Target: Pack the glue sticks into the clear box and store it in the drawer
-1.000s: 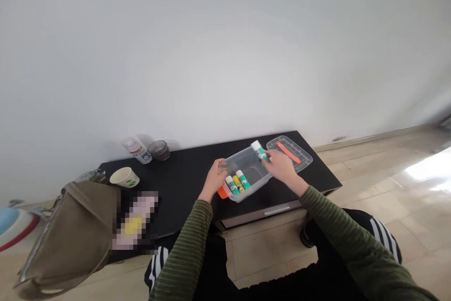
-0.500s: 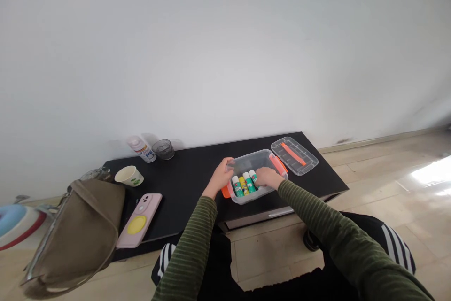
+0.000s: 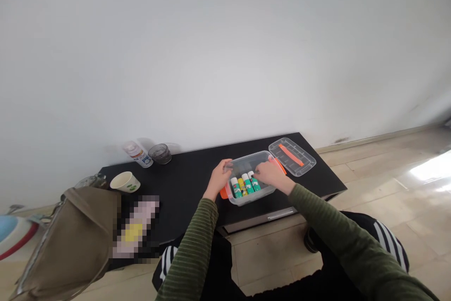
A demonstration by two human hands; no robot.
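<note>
A clear plastic box (image 3: pixel 243 201) with orange side latches sits uncovered on the black table. My left hand (image 3: pixel 219 178) grips its left rim, thumb and fingers around the edge. Several glue sticks lie side by side in the box: white-capped green ones, such as this green glue stick (image 3: pixel 247 183), and a yellow glue stick (image 3: pixel 242 187) among them. Over the box's right part, my right hand (image 3: pixel 273 174) has its fingers curled together, tips close to the cap of the rightmost glue stick (image 3: pixel 254 181). Whatever may be between those fingertips is hidden.
The box's clear lid (image 3: pixel 296 162) with an orange handle lies to the right. On the left are a paper cup (image 3: pixel 125 182), a spray can (image 3: pixel 139 154), a dark glass bowl (image 3: pixel 160 153), a blurred pink phone (image 3: pixel 137 228) and a brown bag (image 3: pixel 77 235). A wall stands behind.
My right hand has lifted and drawn slightly back from the glue sticks, leaving the rightmost one more visible. The left hand keeps its place on the box rim.
</note>
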